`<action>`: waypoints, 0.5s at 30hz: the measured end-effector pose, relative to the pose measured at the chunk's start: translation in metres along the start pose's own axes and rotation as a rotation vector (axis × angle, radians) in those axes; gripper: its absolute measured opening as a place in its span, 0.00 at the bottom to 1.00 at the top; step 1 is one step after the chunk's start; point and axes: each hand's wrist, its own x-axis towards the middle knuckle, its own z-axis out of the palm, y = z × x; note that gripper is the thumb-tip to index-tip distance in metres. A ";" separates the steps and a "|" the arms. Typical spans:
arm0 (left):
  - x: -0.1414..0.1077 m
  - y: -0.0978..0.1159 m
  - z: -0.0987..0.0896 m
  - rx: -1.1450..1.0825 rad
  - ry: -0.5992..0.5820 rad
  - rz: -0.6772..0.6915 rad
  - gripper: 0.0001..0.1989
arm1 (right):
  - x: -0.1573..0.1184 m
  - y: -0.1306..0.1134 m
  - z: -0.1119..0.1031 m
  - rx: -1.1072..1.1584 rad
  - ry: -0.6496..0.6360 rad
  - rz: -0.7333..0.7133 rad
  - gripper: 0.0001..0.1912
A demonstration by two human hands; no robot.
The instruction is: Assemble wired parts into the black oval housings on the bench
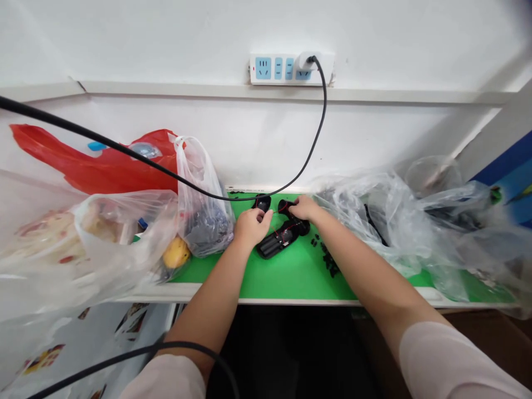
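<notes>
On the green tabletop (pixel 291 282) lies a black device casing (pixel 272 245), its inside facing up, with thin red wires running from it. My left hand (pixel 250 226) is closed, thumb and fingers pinched at a red wire above the casing. A black rounded part (pixel 262 203) sits just beyond its fingertips. My right hand (pixel 305 208) is closed on another black part (pixel 285 206), to which the red wire leads. Small black pieces (pixel 330 261) are scattered beside my right forearm.
Plastic bags holding items (pixel 203 216) crowd the left side, a yellow fruit (pixel 177 252) among them. Clear bags (pixel 386 221) cover the right. A black cable (pixel 319 127) hangs from the wall power strip (pixel 276 68) and crosses above the tabletop's back edge.
</notes>
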 end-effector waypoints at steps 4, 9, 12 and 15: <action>-0.004 0.003 0.003 0.009 -0.064 -0.039 0.16 | -0.040 0.003 -0.012 -0.115 0.221 -0.110 0.17; -0.012 0.005 0.007 0.010 -0.145 -0.032 0.16 | -0.119 0.009 -0.018 -0.226 0.312 -0.280 0.17; -0.016 0.006 0.009 0.037 -0.195 0.015 0.15 | -0.145 0.013 -0.007 -0.162 0.158 -0.199 0.22; -0.019 0.008 0.010 0.080 -0.242 0.072 0.13 | -0.145 0.017 0.010 -0.051 0.107 -0.137 0.24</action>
